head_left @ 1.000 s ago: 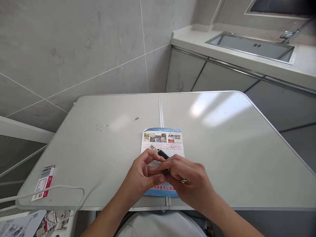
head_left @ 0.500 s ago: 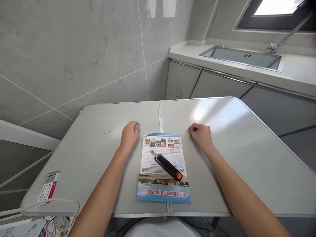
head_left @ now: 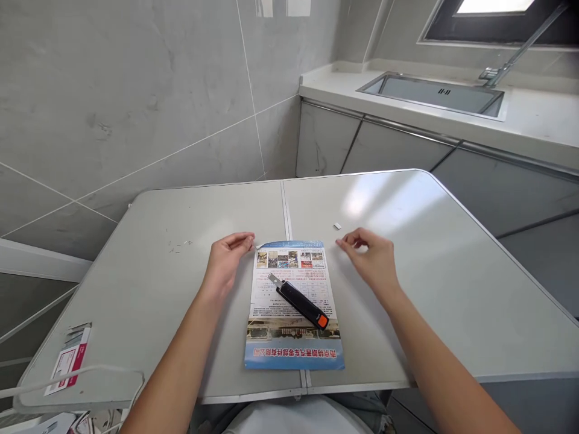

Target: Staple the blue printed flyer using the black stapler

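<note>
A printed flyer (head_left: 294, 355) lies flat before me, its upper left corner slightly bent. On it rests a black utility knife (head_left: 302, 304) with an orange end and a short bare blade pointing up and left. Beside the flyer's upper left corner is my left hand (head_left: 230, 259), its thumb and fingers pinched together. Whatever they may hold is too small to tell. My right hand (head_left: 373, 256) hovers right of the flyer's top, thumb and forefinger closed in a pinch whose contents I cannot make out. A small pale rectangular piece (head_left: 337, 226) lies just beyond its fingertips.
The white folding table (head_left: 452, 289) has a seam down its middle. Tiny dark scraps (head_left: 181, 246) are scattered at left. A red and white packet (head_left: 70, 360) lies near the left edge, by a white wire frame (head_left: 104, 369). Behind are a sink (head_left: 434, 93) and counter.
The small pale piece now shows on the table near my right fingertips. My left hand has turned and closed its fingers near the flyer's corner. The view has shifted slightly.
</note>
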`<state>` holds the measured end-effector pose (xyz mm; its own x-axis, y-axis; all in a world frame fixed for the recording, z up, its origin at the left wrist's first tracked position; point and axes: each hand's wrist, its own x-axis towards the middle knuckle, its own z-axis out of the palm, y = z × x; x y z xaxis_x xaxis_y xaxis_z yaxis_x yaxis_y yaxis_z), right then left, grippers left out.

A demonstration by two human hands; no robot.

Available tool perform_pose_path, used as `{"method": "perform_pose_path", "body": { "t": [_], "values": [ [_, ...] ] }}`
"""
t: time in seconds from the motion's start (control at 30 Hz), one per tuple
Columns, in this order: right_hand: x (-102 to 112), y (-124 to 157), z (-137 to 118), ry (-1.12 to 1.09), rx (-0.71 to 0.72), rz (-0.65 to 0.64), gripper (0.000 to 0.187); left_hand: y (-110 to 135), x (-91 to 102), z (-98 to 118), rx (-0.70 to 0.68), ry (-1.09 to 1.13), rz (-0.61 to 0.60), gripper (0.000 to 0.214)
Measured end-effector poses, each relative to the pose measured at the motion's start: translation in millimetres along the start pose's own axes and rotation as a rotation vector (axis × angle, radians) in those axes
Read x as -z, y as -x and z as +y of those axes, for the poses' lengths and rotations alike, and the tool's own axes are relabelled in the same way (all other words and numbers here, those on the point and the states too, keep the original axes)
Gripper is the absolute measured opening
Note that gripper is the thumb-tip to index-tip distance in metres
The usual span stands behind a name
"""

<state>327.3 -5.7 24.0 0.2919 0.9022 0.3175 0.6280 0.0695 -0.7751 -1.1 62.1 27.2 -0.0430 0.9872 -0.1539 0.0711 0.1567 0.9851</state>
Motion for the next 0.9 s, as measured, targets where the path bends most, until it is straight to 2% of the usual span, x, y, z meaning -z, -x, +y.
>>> {"method": "perform_pose_path", "body": {
  "t": [0.03,0.1,0.17,0.2,0.3,0.37,0.43,0.5,0.6,0.67,0.73,0.9],
  "values": [
    [3.3,17.8,-14.7,-0.038,0.030,-0.043,0.029,14.1,0.5,4.2,0.080,0.082,-0.038,0.046],
    [3.0,54.3,-40.0,-0.140,0.100,-0.142,0.033,41.2,0.9,10.2,0.143,0.145,-0.062,0.049],
    [-6.6,86.1,-55.4,-0.130,0.164,-0.236,0.023,63.7,0.3,12.1,0.158,0.125,-0.074,0.048],
    [-13.7,98.7,-58.9,-0.074,0.172,-0.262,0.021,72.6,-0.1,11.5,0.177,0.093,-0.097,0.048],
    [-35.7,121.6,-55.9,0.067,0.166,-0.316,0.043,90.9,-1.7,6.8,0.232,-0.025,-0.151,0.048],
    [-45.4,127.1,-48.4,0.080,0.204,-0.341,0.034,98.1,-2.9,3.8,0.209,-0.066,-0.156,0.045],
    [-49.5,128.3,-41.5,0.062,0.269,-0.341,0.027,103.4,-3.7,2.5,0.145,-0.108,-0.157,0.038],
    [-49.8,127.6,-37.3,0.029,0.309,-0.328,0.029,107.5,-3.8,2.6,0.039,-0.240,-0.158,0.026],
    [-48.8,125.1,-35.6,-0.014,0.308,-0.332,0.032,110.6,-3.6,1.9,-0.217,-0.542,-0.196,0.011],
    [-48.8,123.6,-35.8,-0.022,0.293,-0.343,0.032,110.2,-4.0,-0.9,-0.359,-0.692,-0.264,0.016],
    [-49.1,122.7,-36.1,-0.028,0.280,-0.362,0.032,108.0,-4.8,-4.9,-0.431,-0.787,-0.314,0.021],
    [-48.3,121.8,-36.0,-0.043,0.258,-0.400,0.035,99.5,-4.8,-9.9,-0.499,-0.886,-0.365,0.023]
  ]
}}
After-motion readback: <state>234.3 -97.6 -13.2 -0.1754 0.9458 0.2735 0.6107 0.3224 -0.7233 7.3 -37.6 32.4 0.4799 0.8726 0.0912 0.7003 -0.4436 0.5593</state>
